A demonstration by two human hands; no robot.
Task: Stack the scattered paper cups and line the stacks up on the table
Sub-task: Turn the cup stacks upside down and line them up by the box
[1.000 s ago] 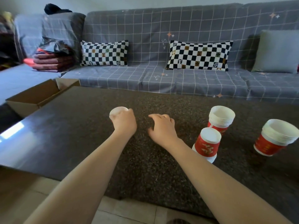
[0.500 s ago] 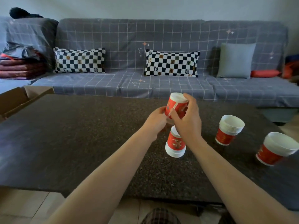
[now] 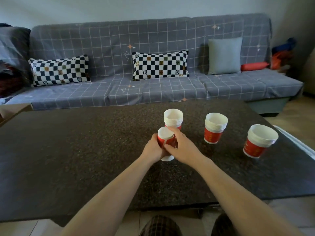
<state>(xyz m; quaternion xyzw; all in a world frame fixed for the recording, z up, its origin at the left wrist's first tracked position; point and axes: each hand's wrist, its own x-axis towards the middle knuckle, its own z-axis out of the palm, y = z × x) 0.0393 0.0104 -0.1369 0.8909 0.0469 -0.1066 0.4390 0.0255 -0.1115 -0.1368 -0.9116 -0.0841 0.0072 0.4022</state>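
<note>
From the head view, both hands meet over the middle of the dark speckled table (image 3: 85,150), clasped around an upside-down stack of red-and-white paper cups (image 3: 165,141): the left hand (image 3: 152,149) wraps its left side, and the right hand (image 3: 183,147) grips it from the right, with the fingers (image 3: 172,132) curled over the white base that faces up. A white rim shows below the hands, close to the tabletop; whether it touches the surface cannot be told. Just behind this held stack stands an upright stack (image 3: 173,118), open mouth up, partly hidden by the right hand. To the right of the held stack stands a second upright stack (image 3: 215,128), and further right, near the table's right edge, a third upright stack (image 3: 260,141). All three show several nested white rims above a red band. Beyond the table's far edge runs a grey checked sofa (image 3: 110,92) carrying two black-and-white checkered pillows (image 3: 161,65) and a plain grey cushion (image 3: 225,56).
</note>
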